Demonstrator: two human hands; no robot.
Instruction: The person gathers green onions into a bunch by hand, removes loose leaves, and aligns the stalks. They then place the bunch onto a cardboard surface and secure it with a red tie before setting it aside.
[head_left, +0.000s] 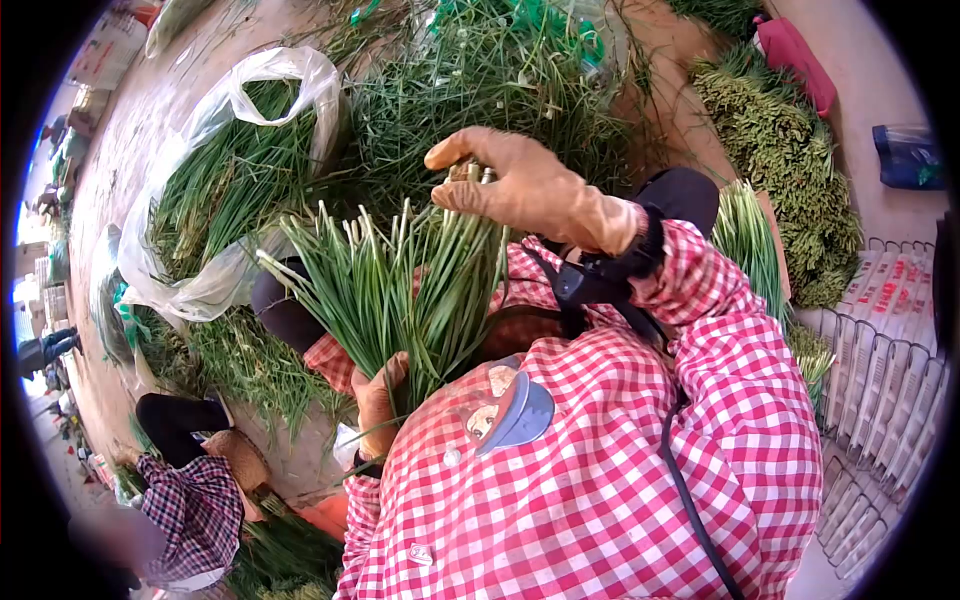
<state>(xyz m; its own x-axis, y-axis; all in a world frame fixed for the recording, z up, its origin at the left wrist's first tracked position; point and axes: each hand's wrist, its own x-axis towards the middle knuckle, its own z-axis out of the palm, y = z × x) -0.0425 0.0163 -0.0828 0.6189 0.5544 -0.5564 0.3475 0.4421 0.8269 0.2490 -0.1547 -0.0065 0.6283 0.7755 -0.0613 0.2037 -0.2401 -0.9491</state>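
My left hand (380,400), in a tan glove, is wrapped around the lower part of a bunch of garlic chives (400,290). The bunch fans out upward, its pale cut ends pointing away from me. Above its right side is my gloved right hand (520,185), with thumb and forefinger curved around a small cluster of stalk ends (465,176). Some of these stalks are hidden behind the glove. Both hands are in front of my red checked apron (580,470).
Loose greens (480,100) heap up ahead, beside an opened plastic bag (290,70) of greens. Stacked bundles (780,160) lie at right, near white crates (880,370). A co-worker in a checked shirt (195,510) sits at lower left. A pink cloth item (795,60) is at upper right.
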